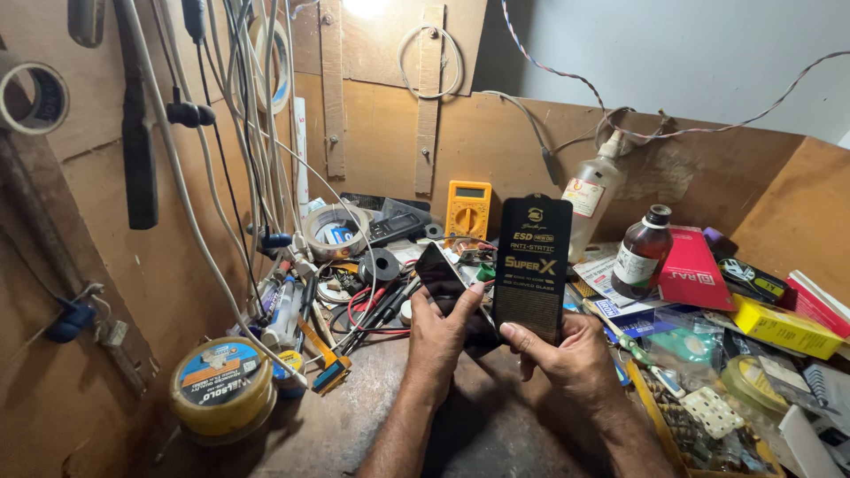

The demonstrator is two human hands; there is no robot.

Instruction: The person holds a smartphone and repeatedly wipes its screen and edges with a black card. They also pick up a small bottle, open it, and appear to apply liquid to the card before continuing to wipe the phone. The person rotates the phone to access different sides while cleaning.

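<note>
Left hand: the left hand [440,336] is closed around a dark glossy phone [447,285], thumb laid over its lower face, the device tilted with its top leaning away to the left.
Right hand: the right hand [571,350] pinches the bottom edge of a flat black packet [532,265] between thumb and fingers, holding it upright (gold print faces the camera).
Phone and packet: the two sit side by side above the middle of the bench, the packet just right of the phone and partly in front of it; whether they touch cannot be told.
Bench: a worn wooden bench top [354,416] lies below both forearms.
Behind the hands: a yellow multimeter [467,209] leans against the back board, with a roll of clear tape [334,232] to its left.
Right of the hands: a clear plastic squeeze bottle [591,199] and a brown glass bottle [641,253] stand near a red box [692,270]; a yellow box [784,328] lies further right.
Left side: a round tin with a blue label [221,388] rests at the bench's near left corner, beneath hanging white cables [190,212].
</note>
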